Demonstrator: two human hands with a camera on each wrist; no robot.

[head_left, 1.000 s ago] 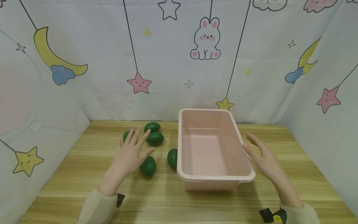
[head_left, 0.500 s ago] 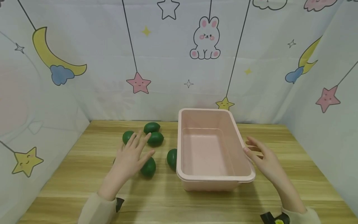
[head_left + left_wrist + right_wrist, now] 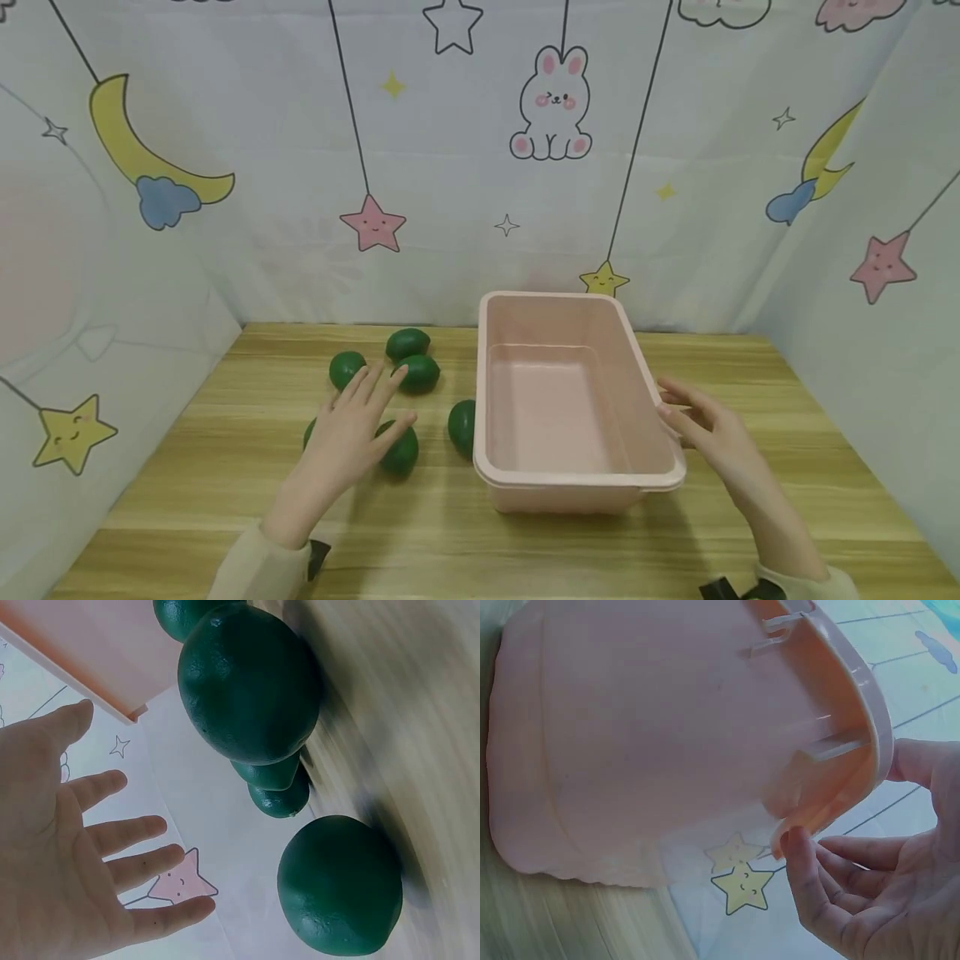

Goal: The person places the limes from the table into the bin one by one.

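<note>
Several dark green limes lie on the wooden table, left of a pink plastic bin. My left hand hovers over them with its fingers spread, holding nothing. Partly under it are one lime by the thumb and another at the hand's outer side. Ahead of the fingertips sit a round lime and two more close together. In the left wrist view a big lime shows apart from the palm. My right hand pinches the bin's right rim, thumb at the top edge and fingertips under the lip.
One lime lies close against the bin's left side, partly hidden by its rim. White cloth walls with printed stars, moons and a rabbit enclose the wooden table at the back and both sides.
My left hand has drawn slightly back toward me, uncovering more of the limes. My right hand has come down and closed its fingers onto the bin's rim. Bin and limes stay put.
</note>
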